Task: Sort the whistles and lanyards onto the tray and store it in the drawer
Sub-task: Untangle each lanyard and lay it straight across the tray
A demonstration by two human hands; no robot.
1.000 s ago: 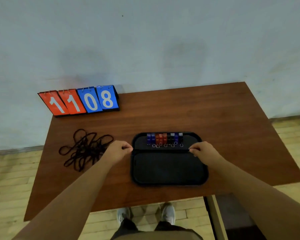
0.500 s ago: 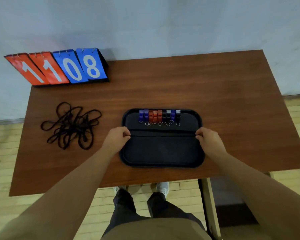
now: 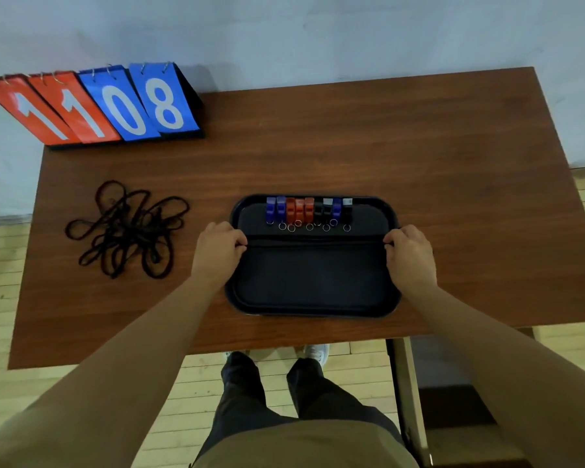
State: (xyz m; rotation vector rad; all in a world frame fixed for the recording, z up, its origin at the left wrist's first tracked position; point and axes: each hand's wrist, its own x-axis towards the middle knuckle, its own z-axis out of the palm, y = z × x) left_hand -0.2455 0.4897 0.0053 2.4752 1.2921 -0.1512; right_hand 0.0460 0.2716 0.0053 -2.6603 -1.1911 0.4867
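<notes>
A black tray [image 3: 313, 312] lies near the front edge of the brown table [image 3: 419, 157]. Along its far side stands a row of several whistles [image 3: 306, 211], blue, orange and black, each with a small key ring. A thin black lanyard [image 3: 318, 243] is stretched straight across the tray. My left hand [image 3: 217, 251] pinches one end at the tray's left rim. My right hand [image 3: 409, 255] pinches the other end at the right rim. A tangled pile of black lanyards [image 3: 129, 228] lies on the table to the left of the tray.
A flip scoreboard [image 3: 92, 106] reading 1108 stands at the table's back left corner, against the wall. A table leg [image 3: 406, 383] and a dark box-like shape on the wooden floor are at the lower right. No drawer shows.
My hands have moved apart, the right one going from inside the tray out to its right rim, so the lanyard spans the full width. The view has tilted down and closer.
</notes>
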